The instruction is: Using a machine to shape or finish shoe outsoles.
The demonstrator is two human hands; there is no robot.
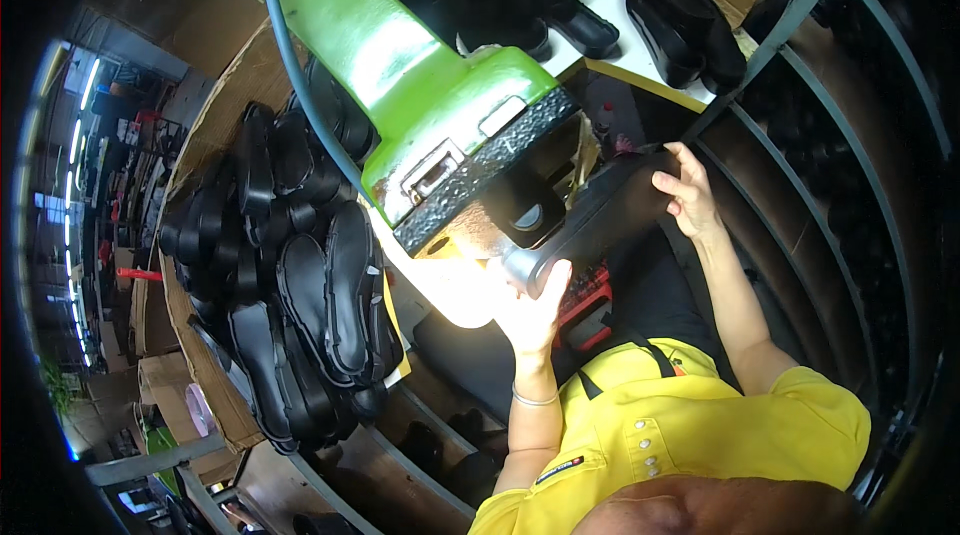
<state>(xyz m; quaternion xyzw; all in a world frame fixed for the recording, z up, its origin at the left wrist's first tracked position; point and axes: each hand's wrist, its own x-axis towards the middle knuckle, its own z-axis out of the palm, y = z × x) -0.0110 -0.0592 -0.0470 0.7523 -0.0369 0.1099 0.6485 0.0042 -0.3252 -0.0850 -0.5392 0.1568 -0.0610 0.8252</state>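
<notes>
A black shoe sole (612,210) is held between my two hands, slanting up to the right beneath the head of a green machine (440,95). My left hand (530,313) grips its lower left end, with the thumb along the edge; bright lamp light washes out the fingers. At the upper right end, my right hand (690,193) is closed on the sole, the thumb and fingers around its tip. Close by the sole's left part is a dark rounded part (530,215) under the machine head. Whether the two touch, I cannot tell.
Left of the machine, a cardboard box (185,310) holds a heap of black soles (330,295). More black soles (680,25) lie on a white table (610,0) at the back. Metal-framed racks (800,205) stand to the right. A blue-grey cable (295,75) hangs from the machine.
</notes>
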